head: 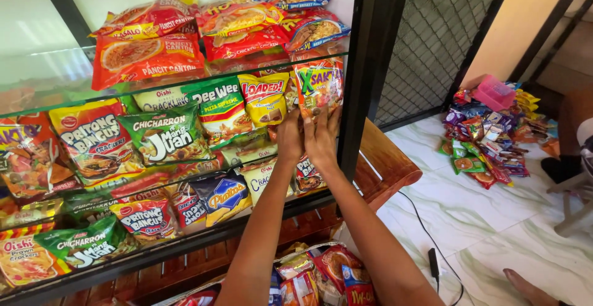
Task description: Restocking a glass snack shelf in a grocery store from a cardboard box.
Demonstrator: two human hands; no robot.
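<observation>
Both my hands reach up to the middle glass shelf (74, 103) of a black-framed display rack. My left hand (288, 137) and my right hand (321, 138) are side by side, fingers up against the bottom of an orange and green snack bag (319, 83) that stands at the right end of the shelf. The fingertips touch the bag's lower edge; the grip itself is hidden behind the fingers. A yellow snack bag (264, 98) stands just left of it. Green and red snack bags fill the rest of that shelf.
The top shelf holds red noodle packs (147, 58). The lower shelf has more snack bags, among them a dark blue one (223, 196). A basket of packets (315, 275) sits below my arms. A pile of sachets (488, 136) lies on the marble floor, with a black cable (432, 244) and a wooden bench (386, 164).
</observation>
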